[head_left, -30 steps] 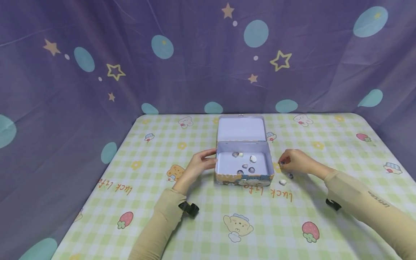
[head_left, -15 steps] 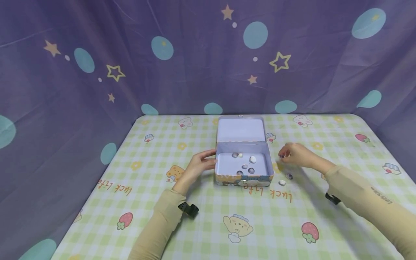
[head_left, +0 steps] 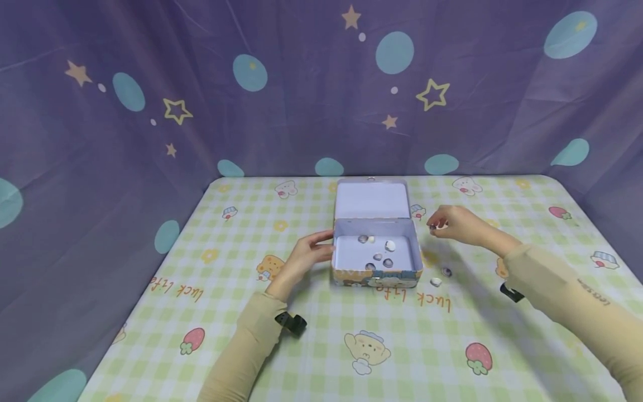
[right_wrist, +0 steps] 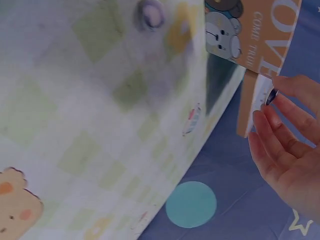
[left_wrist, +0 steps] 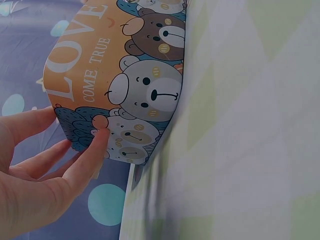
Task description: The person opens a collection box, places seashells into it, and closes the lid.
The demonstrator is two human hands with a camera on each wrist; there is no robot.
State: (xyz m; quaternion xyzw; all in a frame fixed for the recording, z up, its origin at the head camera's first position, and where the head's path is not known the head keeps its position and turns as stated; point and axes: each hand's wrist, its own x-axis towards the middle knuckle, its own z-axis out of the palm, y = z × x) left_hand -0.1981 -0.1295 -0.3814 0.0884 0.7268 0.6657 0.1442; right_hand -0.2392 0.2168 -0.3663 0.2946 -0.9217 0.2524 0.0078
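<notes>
An open tin box (head_left: 351,277) with bear pictures on its walls stands mid-table, its lid (head_left: 372,200) tipped back. Several small seashells lie on its floor, among them a white shell (head_left: 389,245). My left hand (head_left: 303,254) touches the box's left side with fairly straight, spread fingers, as the left wrist view shows against the printed wall (left_wrist: 150,90). Right of the box, my right hand (head_left: 461,224) is raised above the table. Its thumb and fingers pinch a small dark shell (right_wrist: 271,96).
Two loose shells lie on the cloth right of the box, a pale shell (head_left: 436,282) and a darker shell (head_left: 446,272). A green checked tablecloth (head_left: 301,363) covers the table. Behind hangs a purple curtain (head_left: 311,111) with stars.
My right hand has lifted from beside the box, rising away from the table with the shell between its fingers. The left hand and the box have stayed in place.
</notes>
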